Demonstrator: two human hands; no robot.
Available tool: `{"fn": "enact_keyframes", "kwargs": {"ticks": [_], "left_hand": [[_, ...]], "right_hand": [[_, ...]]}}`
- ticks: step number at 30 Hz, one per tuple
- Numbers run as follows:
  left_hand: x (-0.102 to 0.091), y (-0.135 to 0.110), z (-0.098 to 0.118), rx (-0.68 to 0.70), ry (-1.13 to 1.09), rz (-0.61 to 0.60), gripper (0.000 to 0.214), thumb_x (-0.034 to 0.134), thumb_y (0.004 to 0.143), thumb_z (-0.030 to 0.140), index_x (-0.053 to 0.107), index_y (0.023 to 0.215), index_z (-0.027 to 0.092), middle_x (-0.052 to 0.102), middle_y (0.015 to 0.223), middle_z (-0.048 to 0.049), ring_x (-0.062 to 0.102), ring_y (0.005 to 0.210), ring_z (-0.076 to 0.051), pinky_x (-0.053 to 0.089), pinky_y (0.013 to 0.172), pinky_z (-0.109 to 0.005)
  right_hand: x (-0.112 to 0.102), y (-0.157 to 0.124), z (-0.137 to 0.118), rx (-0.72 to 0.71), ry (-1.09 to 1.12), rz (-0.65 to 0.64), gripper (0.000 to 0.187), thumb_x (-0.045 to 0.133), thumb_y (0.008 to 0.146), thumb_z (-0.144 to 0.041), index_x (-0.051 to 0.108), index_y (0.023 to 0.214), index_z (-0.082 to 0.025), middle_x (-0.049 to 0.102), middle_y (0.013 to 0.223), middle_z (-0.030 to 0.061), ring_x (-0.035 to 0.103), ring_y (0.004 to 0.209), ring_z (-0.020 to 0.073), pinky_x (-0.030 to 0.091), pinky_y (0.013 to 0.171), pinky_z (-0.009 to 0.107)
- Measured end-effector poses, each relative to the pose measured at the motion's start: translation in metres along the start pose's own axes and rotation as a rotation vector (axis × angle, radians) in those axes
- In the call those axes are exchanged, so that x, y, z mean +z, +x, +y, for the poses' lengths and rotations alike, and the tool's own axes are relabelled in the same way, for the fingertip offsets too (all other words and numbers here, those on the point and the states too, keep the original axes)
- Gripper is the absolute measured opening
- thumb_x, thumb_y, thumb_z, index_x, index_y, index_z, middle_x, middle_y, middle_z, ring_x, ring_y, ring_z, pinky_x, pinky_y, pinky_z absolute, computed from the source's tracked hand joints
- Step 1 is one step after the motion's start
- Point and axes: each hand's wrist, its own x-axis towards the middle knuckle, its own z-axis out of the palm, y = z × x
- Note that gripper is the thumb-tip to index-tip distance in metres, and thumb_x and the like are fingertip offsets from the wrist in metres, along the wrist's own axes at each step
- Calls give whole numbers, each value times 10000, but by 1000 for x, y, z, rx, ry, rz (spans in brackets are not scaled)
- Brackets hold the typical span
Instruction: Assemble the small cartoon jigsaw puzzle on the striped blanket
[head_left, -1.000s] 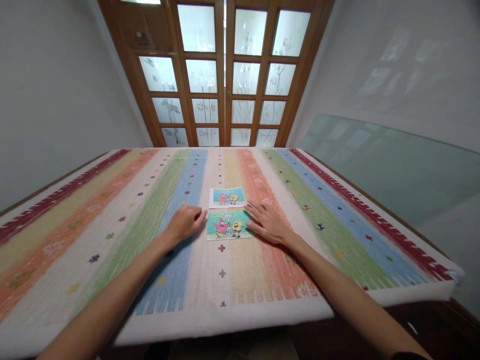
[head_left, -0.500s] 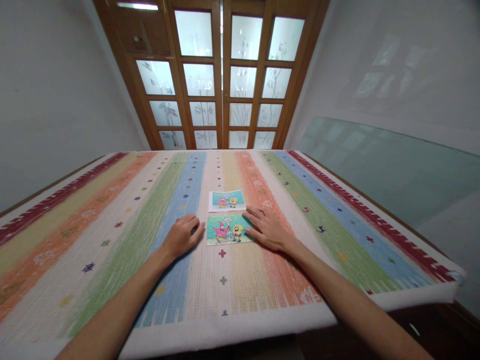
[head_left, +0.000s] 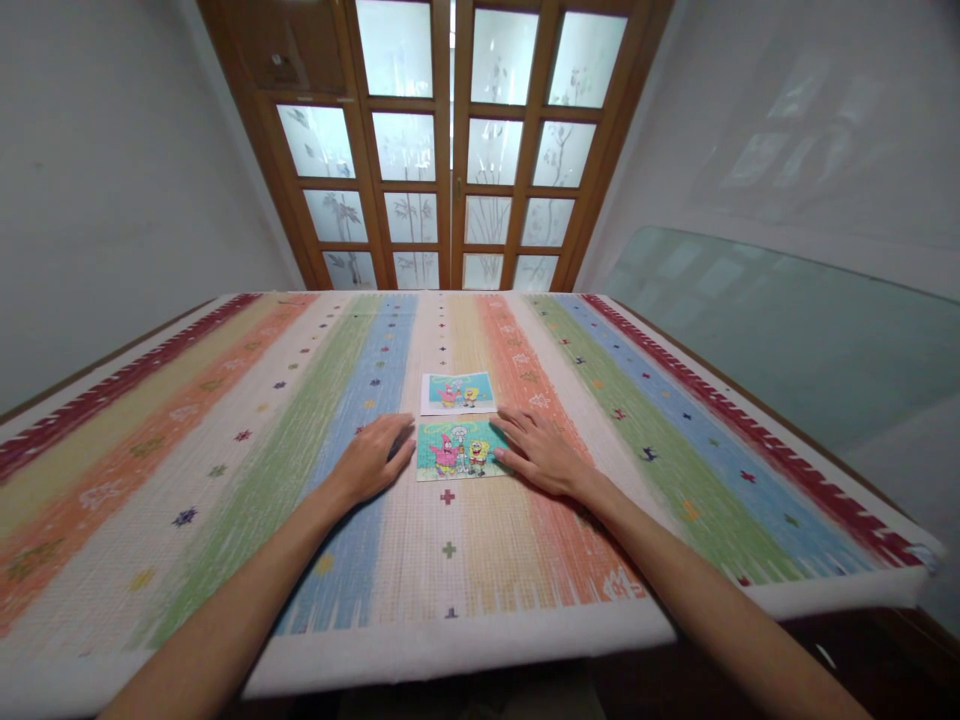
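A jigsaw puzzle (head_left: 457, 450) with a cartoon picture lies flat on the striped cloth, its pieces fitted together. Just beyond it is a smaller white-edged picture card (head_left: 459, 394) showing the same cartoon figures. My left hand (head_left: 376, 456) rests at the puzzle's left edge, fingers stretched forward and thumb apart, holding nothing. Over the puzzle's right side lies my right hand (head_left: 546, 452), fingers spread, covering that edge. Its fingertips touch the puzzle, and the index finger reaches close to the card's near right corner.
The colourful striped cloth (head_left: 270, 540) covers a large surface with a white front edge (head_left: 465, 665). Wooden doors with frosted panes (head_left: 409, 146) stand behind it. A greenish glass panel (head_left: 787, 320) leans along the right wall.
My left hand has straightened its fingers and moved slightly up to the puzzle's upper left corner. The right hand stays on the puzzle's right side. The whole view has shifted a little.
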Motion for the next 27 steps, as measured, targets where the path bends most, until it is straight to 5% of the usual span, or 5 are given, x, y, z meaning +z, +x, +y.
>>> {"fn": "enact_keyframes", "kwargs": {"ticks": [13,20,27], "left_hand": [[1,0,-3,62,42,-57,369,397,1025,349,673,1184,162,697,1275,-152,641,1210,-294,522,1056,-493],[2,0,-2,51,25,-48,344,420,1019,330,677,1193,182,694,1287,-140,636,1216,-292,515,1068,-496],[1,0,-1,67,23,-28,339,419,1016,317,682,1177,175,699,1277,-153,647,1205,-304,529,1047,-508]], "right_hand": [[-3,1,-4,-5,-3,22,553,381,1058,-526,533,1480,-202,544,1519,138,492,1360,314,372,1158,529],[-10,8,-64,-36,8,-7,570,379,1061,-556,567,1460,-195,533,1536,136,424,1441,328,313,1211,538],[7,16,-96,16,63,-128,766,253,1029,-705,376,1607,-217,266,1699,123,195,1564,409,197,1241,630]]}}
